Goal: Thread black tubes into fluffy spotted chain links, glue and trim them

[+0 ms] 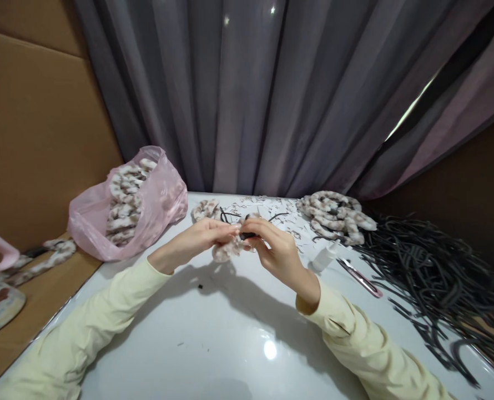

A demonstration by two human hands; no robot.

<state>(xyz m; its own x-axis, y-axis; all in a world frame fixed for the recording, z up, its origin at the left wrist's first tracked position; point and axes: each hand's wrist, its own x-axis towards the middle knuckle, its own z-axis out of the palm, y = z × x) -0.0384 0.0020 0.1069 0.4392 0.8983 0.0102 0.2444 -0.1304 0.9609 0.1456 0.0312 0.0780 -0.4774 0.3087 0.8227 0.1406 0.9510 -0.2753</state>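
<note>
Above the middle of the white table, a small fluffy white-and-brown piece (pixel 227 250) hangs between my two hands. My left hand (pixel 208 232) pinches its upper edge, fingers pressed together and pointing right. Facing it, my right hand (pixel 274 244) has its thumb and fingers closed on a short black piece (pixel 247 235) at the fluffy piece's right side. The fingertips of both hands nearly touch, and they partly hide how the black and fluffy pieces meet.
A pink bag (pixel 167 191) of fluffy rings stands back left. Behind my hands lie a fluffy ring (pixel 205 210) and scraps. To the right are fluffy strips (pixel 334 214), a small white bottle (pixel 325 255), a cutter (pixel 361 278) and a heap of black cords (pixel 434 272).
</note>
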